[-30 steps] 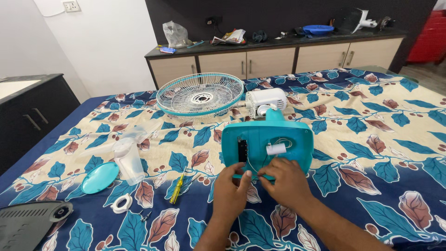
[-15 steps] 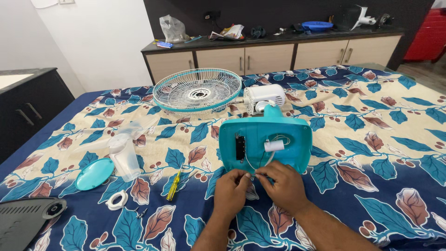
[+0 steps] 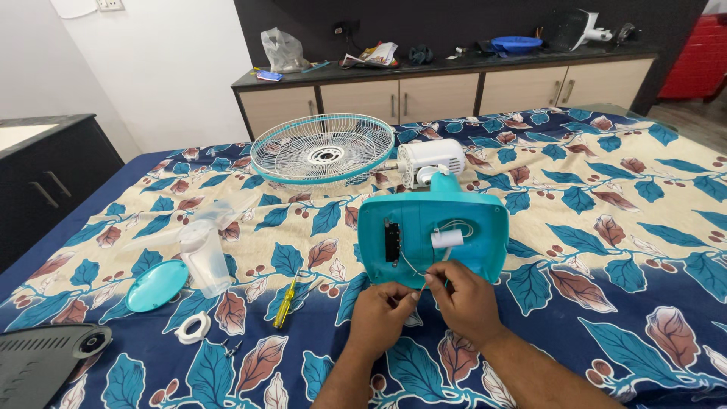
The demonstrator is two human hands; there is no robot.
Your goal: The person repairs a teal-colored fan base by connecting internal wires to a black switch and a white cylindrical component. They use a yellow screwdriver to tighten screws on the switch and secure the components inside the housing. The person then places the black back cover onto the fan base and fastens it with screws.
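Both hands, left (image 3: 382, 310) & right (image 3: 463, 299), pinch thin wires (image 3: 413, 266) from teal fan base (image 3: 432, 235) on bed; wires look flimsy, w/ base's rigid rim likely the safer grip

Both hands now sit lower, just under the bottom edge of the blue fan base (image 3: 432, 238). The left hand (image 3: 381, 318) and right hand (image 3: 463, 303) pinch a thin wire (image 3: 413, 271) between fingertips, pulled out below the base.
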